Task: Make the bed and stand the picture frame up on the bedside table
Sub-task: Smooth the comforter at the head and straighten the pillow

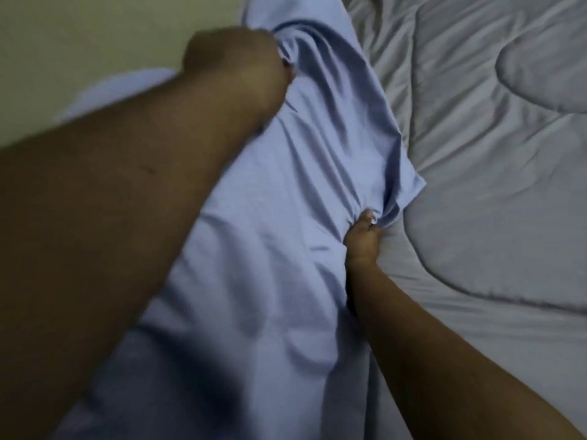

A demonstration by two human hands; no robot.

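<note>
A light blue sheet [286,217] hangs crumpled down the middle of the view, lifted off the bed. My left hand [235,68] is raised at the upper left, its fingers closed on a bunched fold of the sheet. Lower and to the right, my right hand [363,241] pinches the sheet near its free corner. Under and beside the sheet lies a grey quilted duvet [492,173] with curved stitching, wrinkled across the bed. No picture frame or bedside table is in view.
A pale wall [79,39] fills the upper left behind my left arm. The duvet covers the whole right side of the view.
</note>
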